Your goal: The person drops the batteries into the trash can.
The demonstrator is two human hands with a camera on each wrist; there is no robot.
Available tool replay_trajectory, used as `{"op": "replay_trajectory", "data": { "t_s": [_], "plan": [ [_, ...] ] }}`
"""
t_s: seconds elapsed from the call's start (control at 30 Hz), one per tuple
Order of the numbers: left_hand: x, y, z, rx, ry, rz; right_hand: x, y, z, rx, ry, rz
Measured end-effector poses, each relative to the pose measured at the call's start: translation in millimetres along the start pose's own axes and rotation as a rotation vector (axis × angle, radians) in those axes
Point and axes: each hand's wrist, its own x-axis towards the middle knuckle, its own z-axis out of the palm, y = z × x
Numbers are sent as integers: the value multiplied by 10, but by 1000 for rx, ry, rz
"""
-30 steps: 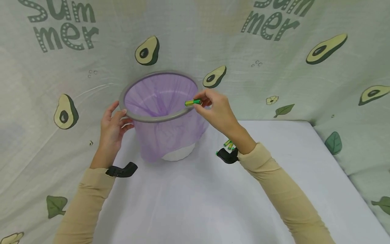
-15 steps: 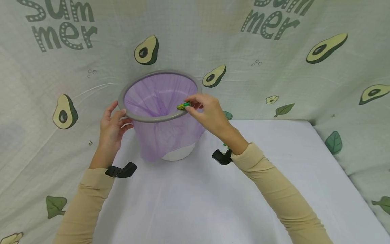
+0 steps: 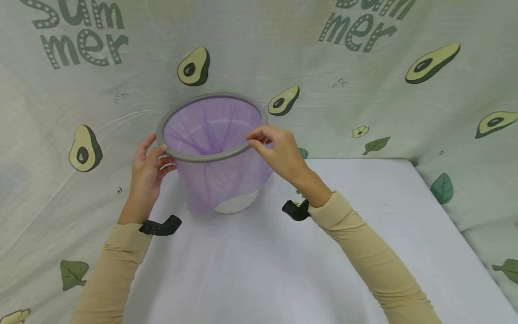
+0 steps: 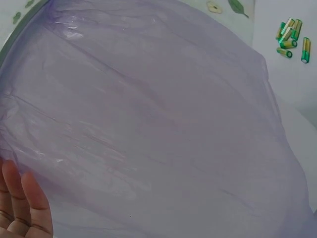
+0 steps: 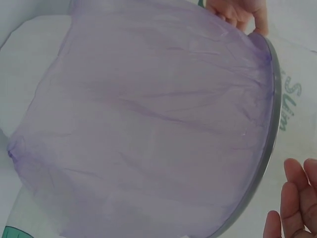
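Observation:
A trash bin (image 3: pixel 238 202) stands upright, lined with a purple bag (image 3: pixel 222 180) under a grey rim ring (image 3: pixel 202 158). My left hand (image 3: pixel 147 175) holds the ring at its left side, thumb on the rim and the other fingers outside against the bag. Over the right side of the ring is my right hand (image 3: pixel 279 150), its fingertips just inside the rim with nothing visible between them. In the right wrist view its fingers (image 5: pixel 291 208) are loosely bent. Several green and gold batteries (image 4: pixel 287 37) lie on the table, mostly hidden behind my right wrist in the head view.
A white-covered table (image 3: pixel 251 270) carries the bin. Behind it hangs a cloth (image 3: pixel 243 54) printed with avocados and lettering. Black wrist cameras (image 3: pixel 162 226) sit on both wrists.
My right hand moved left over the rim with a battery, then let it go. The battery is out of sight now. My left hand has stayed on the rim.

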Motion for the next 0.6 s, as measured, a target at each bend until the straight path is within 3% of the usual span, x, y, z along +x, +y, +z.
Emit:
{"op": "replay_trajectory", "data": {
  "t_s": [0.3,0.6],
  "plan": [
    [-2,-6,5,12,5,-2,-84,100,-98,-6,10,41],
    [3,3,-3,15,11,0,-263,384,-278,-48,20,189]
  ]
}}
